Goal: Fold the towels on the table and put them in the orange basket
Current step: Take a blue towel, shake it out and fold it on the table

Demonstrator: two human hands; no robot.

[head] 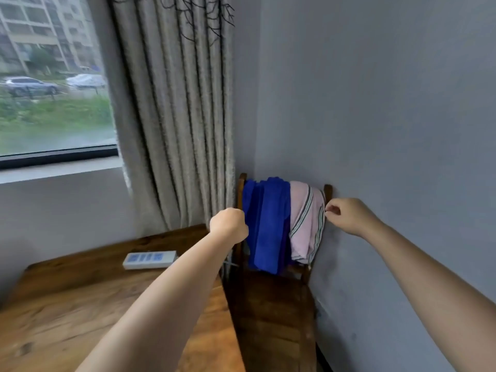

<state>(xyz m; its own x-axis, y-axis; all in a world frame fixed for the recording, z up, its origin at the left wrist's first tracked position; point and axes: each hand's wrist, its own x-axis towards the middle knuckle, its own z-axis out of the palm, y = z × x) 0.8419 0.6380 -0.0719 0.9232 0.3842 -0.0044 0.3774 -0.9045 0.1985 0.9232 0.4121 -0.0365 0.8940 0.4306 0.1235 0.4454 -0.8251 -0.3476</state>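
Left hand (228, 224): fingers turned away from camera; grip on blue towel (268, 224) cannot be confirmed. Right hand (346, 214): fingertips at edge of pink towel (306, 224); contact too small to tell. Chair (271, 312) back rail hidden under both towels. Tabletop (67, 304) cut off at left & bottom edges. Both forearms cut off at bottom. Power strip (150, 259) markings blurred.

Desk (80, 304): brown wood with visible grain and a slight sheen. Chair (271, 318): dark wood. Blue towel (268, 224): plush matt cloth. Pink towel (306, 226): thin striped woven cloth. Power strip (150, 259): smooth white plastic. Curtain (174, 116): coarse beige fabric. Wall (389, 116): matt grey paint.
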